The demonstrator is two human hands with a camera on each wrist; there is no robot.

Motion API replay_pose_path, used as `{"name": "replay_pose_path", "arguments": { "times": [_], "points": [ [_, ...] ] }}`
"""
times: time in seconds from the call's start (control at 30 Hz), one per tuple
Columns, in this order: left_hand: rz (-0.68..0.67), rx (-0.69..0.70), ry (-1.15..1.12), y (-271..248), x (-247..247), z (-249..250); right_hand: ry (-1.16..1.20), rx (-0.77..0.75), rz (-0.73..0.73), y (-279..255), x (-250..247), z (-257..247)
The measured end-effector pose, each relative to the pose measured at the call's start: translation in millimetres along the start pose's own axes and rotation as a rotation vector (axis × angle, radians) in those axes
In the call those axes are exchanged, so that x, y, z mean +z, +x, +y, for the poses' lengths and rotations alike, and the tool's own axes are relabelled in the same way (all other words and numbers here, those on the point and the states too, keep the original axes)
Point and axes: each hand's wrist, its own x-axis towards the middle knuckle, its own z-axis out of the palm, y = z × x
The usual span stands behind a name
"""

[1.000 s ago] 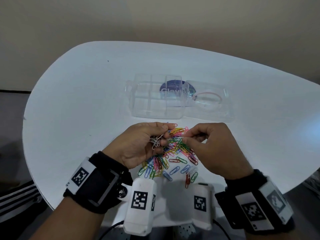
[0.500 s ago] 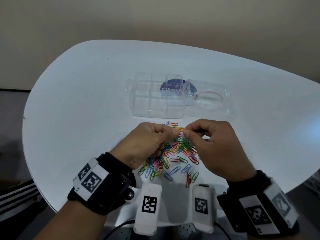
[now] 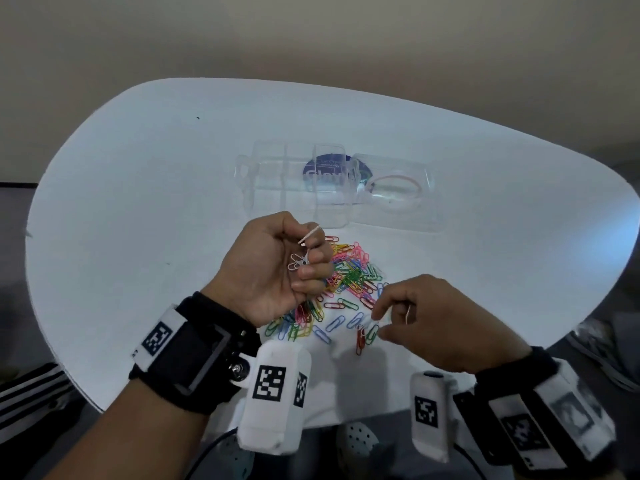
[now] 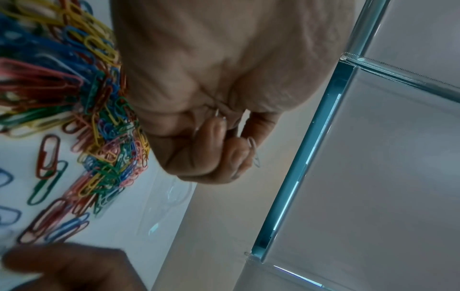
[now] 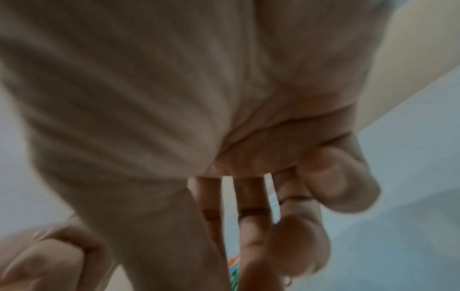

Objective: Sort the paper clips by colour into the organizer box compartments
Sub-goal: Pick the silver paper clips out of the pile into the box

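Note:
A pile of coloured paper clips (image 3: 349,275) lies on the white table (image 3: 156,202), in front of the clear organizer box (image 3: 277,188). My left hand (image 3: 306,258) is raised over the pile's left edge, fingers curled round a few white paper clips (image 3: 296,263). The left wrist view shows those clips (image 4: 254,151) poking out between the fingers, beside the pile (image 4: 99,118). My right hand (image 3: 375,322) is low at the pile's near right edge, thumb and fingertips pinching a white clip (image 3: 370,318) on the table. The right wrist view is blurred and shows mostly palm.
The box's open clear lid (image 3: 398,209) lies to its right with a red rubber band (image 3: 394,185) in it. A blue round label (image 3: 325,171) shows through the box. The near table edge runs just below my wrists.
My right hand left the left hand and dropped back to the near right of the pile. The left hand rose and turned palm-up, white clips still in it.

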Motion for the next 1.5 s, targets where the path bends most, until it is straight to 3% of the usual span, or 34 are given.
{"name": "replay_pose_path", "arguments": {
  "times": [0.33, 0.6, 0.77, 0.93, 1.07, 1.17, 1.23, 1.3, 1.37, 1.5],
  "points": [
    [0.036, 0.062, 0.108, 7.4, 4.9, -10.6, -0.104, -0.007, 0.016, 18.8, 12.8, -9.2],
    [0.168, 0.053, 0.321, 14.5, 5.9, -20.0, -0.124, -0.053, 0.076, 18.0, 10.6, -8.0],
    [0.249, 0.048, 0.396, 15.3, 3.8, -23.2, 0.107, -0.045, 0.119, 19.9, 1.3, -8.4],
    [0.292, -0.029, 0.43, 18.2, 5.2, -27.0, 0.473, -0.156, 0.217, 16.0, -1.6, -21.6],
    [0.228, -0.137, 0.342, 21.1, 6.2, -31.8, 0.611, -0.256, 0.232, 16.6, 2.7, -37.5],
    [0.194, -0.183, 0.241, 23.7, 3.1, -29.1, 0.619, -0.259, 0.383, 21.5, 3.6, -36.1],
    [0.191, -0.165, 0.154, 24.4, 0.0, -25.1, 0.556, -0.25, 0.565, 26.7, 1.7, -30.4],
    [0.188, -0.125, 0.062, 24.1, -2.3, -18.5, 0.552, -0.235, 0.657, 30.7, 0.0, -24.2],
    [0.22, -0.06, 0.037, 25.2, -4.8, -6.8, 0.524, -0.227, 0.647, 35.0, 0.5, -21.6],
    [0.335, 0.113, 0.119, 28.8, -7.3, 33.1, 0.416, -0.171, 0.419, 58.3, 6.8, -29.2]
  ]
}}
